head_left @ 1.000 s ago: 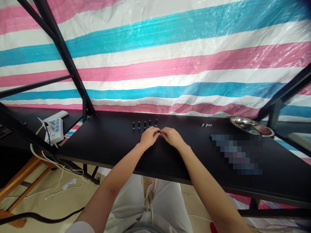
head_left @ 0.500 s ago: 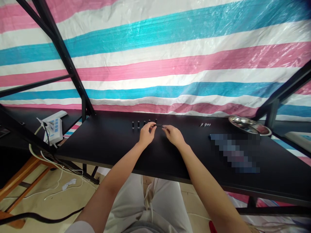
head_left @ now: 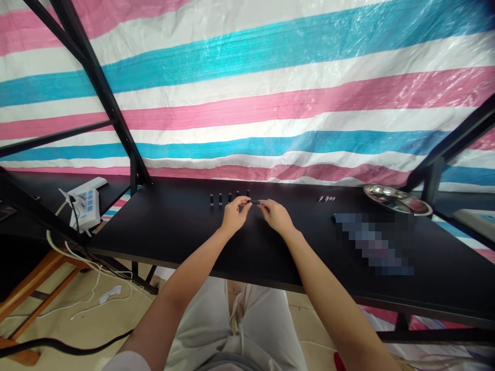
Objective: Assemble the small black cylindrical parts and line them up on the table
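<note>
A small black cylinder lies level between my two hands, just above the black table. My left hand pinches its left end between thumb and fingers. At its right end my right hand is closed, with the fingertips partly covering it. Several similar black cylinders stand upright in a row behind and left of my hands; the leftmost cylinder shows light bands. My left fingers partly hide others in the row.
Small silvery pieces lie to the right on the table. Beyond them is a round metal tray, with a pixelated flat item in front. A power strip with cables sits at the left. Striped sheeting hangs behind.
Both hands have shifted very slightly, and the black cylinder between them has moved a little to the right and down. The standing cylinders have stayed put.
</note>
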`<state>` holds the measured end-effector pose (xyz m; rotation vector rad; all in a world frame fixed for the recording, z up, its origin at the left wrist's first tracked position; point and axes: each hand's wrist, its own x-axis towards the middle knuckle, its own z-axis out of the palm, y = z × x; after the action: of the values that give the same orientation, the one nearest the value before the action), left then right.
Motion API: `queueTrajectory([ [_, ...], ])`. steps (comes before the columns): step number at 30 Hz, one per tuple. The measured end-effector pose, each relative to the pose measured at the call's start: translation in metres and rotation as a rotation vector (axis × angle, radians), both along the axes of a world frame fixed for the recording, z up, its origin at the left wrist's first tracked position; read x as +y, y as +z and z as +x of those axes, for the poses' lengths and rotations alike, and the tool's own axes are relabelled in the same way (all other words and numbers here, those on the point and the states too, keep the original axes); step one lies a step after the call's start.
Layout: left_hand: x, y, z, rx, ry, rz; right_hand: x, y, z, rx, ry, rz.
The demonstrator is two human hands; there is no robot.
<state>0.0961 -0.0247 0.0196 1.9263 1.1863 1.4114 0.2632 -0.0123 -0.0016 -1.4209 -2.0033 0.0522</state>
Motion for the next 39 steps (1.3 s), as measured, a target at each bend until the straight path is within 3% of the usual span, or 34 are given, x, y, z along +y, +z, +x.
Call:
queueTrajectory([
  [9,0.003,-0.008,-0.001,0.136,0.010,0.046,-0.003,0.010,0.002,-0.206,-0.151,0.056],
  [16,0.002,-0.009,-0.001,0.227,-0.016,0.013,-0.005,0.008,-0.009,-0.253,-0.022,0.059],
  [24,0.002,-0.007,-0.001,0.200,0.010,-0.031,-0.006,0.005,-0.015,-0.127,0.047,-0.004],
  [31,0.003,-0.005,-0.004,0.201,0.068,-0.046,0.018,-0.006,-0.008,0.346,-0.123,-0.159],
  [39,0.003,-0.005,-0.005,0.305,0.064,-0.088,0.054,-0.004,-0.005,0.330,-0.152,-0.136],
])
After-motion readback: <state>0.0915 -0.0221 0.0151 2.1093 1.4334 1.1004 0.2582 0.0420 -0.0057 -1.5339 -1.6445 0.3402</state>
